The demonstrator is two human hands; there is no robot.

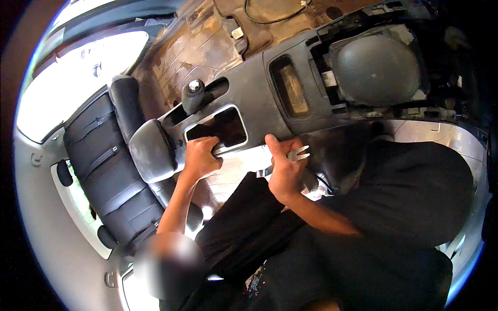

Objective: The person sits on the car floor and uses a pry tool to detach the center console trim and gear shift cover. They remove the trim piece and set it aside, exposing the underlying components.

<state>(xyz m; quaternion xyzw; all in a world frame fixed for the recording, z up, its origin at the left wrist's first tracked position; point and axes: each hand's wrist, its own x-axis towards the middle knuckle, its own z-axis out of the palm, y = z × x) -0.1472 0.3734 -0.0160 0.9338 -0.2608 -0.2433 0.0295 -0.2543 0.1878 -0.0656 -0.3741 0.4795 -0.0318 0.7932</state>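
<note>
A black centre console [254, 93] runs across the middle of a car interior. My left hand [203, 158] is closed, its fingers curled over the near edge of the silver-rimmed cup holder frame [244, 126]. The fingertips are partly hidden in the opening. Just to the right, near the console's side, my right hand [285, 173] is closed around a silver metal tool with a forked tip [301, 153]. The tool's prongs stick out past the fingers; its other parts are mostly hidden by the palm. Its thumb points up toward the console.
A lever with a dark knob [193, 96] rises from the console beyond the cup holder. An oblong tray recess [291, 87] lies to its right, then a rounded dark cover [377, 65]. Black seats [106, 155] stand at left. My legs [404, 192] fill the lower right. Bare, dirty floor [181, 62] shows beyond.
</note>
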